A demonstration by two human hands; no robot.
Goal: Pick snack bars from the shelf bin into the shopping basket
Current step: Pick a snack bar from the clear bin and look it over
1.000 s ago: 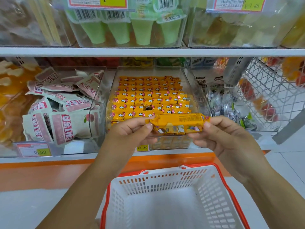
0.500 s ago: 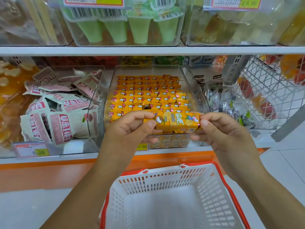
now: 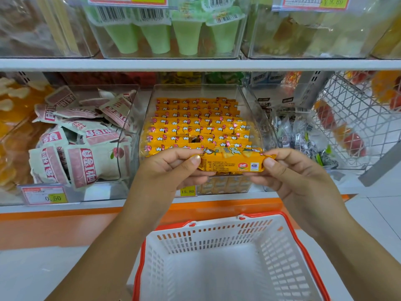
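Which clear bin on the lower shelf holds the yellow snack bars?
The middle bin, behind the held bar; the left bin holds pink-and-white packets, the right one dark wrapped sweets.

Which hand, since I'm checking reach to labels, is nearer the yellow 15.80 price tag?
Left. The left hand sits above the price tag, its wrist covering the tag's left edge; the right hand is farther, up and right. Both pinch the snack bar.

Snack bar (image 3: 231, 162) rolled: front art tipped up, back label w/ barcode now faces cam.

Yellow snack bar (image 3: 231, 162), horiz. (before bin (image 3: 258, 122))
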